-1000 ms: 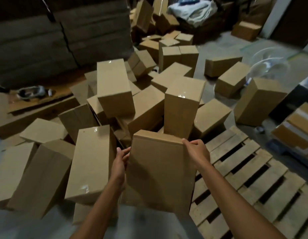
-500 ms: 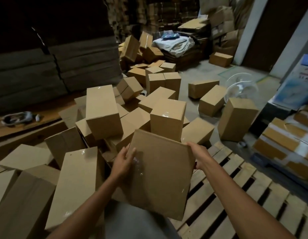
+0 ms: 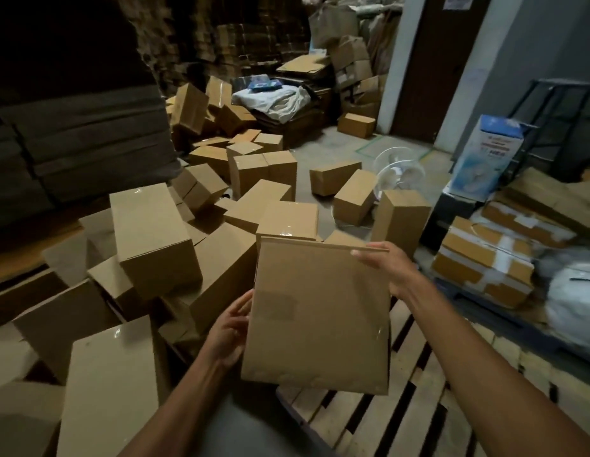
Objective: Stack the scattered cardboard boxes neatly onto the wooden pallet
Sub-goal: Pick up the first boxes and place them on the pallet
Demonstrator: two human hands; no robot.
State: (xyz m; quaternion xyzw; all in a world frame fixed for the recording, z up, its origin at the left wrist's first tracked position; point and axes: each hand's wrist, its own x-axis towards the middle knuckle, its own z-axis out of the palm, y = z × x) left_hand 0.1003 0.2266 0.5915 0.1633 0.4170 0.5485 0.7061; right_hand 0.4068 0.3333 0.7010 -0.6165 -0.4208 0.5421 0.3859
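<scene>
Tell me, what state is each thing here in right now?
box, closed, lifted, tilted over the pallet's edge
left hand, holds the box's left side
right hand, grips the box's top right corner
pallet, flat on the floor
pile, closed boxes tumbled at all angles

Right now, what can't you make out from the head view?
Head view:
- pallet: partly behind the box, cut off at bottom edge.
- blue carton print: too small.
- white bundle, right edge: blurred, cut off.
- pile: lower boxes buried under upper ones.
</scene>
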